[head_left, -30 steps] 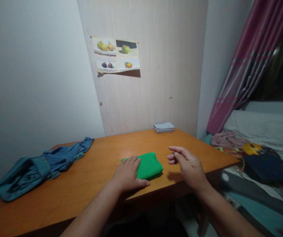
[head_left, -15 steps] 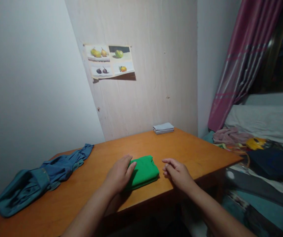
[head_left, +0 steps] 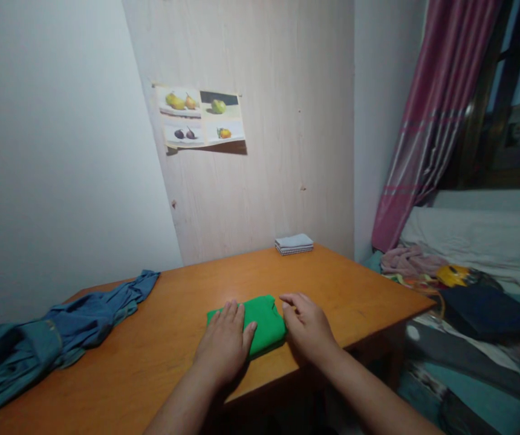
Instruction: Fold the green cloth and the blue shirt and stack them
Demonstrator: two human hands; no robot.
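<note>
A folded green cloth (head_left: 262,323) lies as a thick flat bundle near the front edge of the table. My left hand (head_left: 224,341) rests palm down on its left part, open, with the fingers stretched out and the thumb apart. Against the cloth's right edge is my right hand (head_left: 308,326), its fingers loosely bent and a gap showing between thumb and forefinger. No cloth is visible in that gap, and the lower fingers are partly hidden.
The orange-brown wooden table (head_left: 332,284) meets the wall behind. At its far edge sits a folded grey checked cloth (head_left: 294,243). A crumpled blue garment (head_left: 74,326) lies along the left side. To the right stands a bed with a dark blue item (head_left: 491,311) and other clothes.
My right hand has moved left, from apart to touching the green cloth's edge. My left hand has flattened onto the cloth, fingers now spread over it. The view has shifted slightly.
</note>
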